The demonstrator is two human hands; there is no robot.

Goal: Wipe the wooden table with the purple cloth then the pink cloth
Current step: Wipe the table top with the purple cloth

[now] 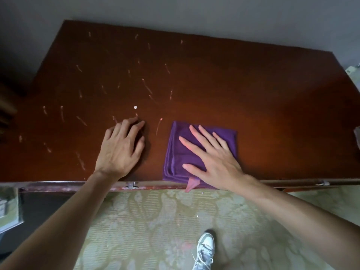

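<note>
The folded purple cloth (196, 152) lies flat at the near edge of the wooden table (253, 90), under the right hand (212, 154), whose straight, spread fingers press it down. A pinkish tag, maybe a label, pokes out below. Pale streaks (147, 86) mark the wood. The left hand (120, 149) rests beside, fingertips touching the wood, holding nothing.

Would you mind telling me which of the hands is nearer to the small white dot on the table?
Left. The left hand has its fingertips just below the white dot; the right hand lies flat on the purple cloth, farther right.
</note>
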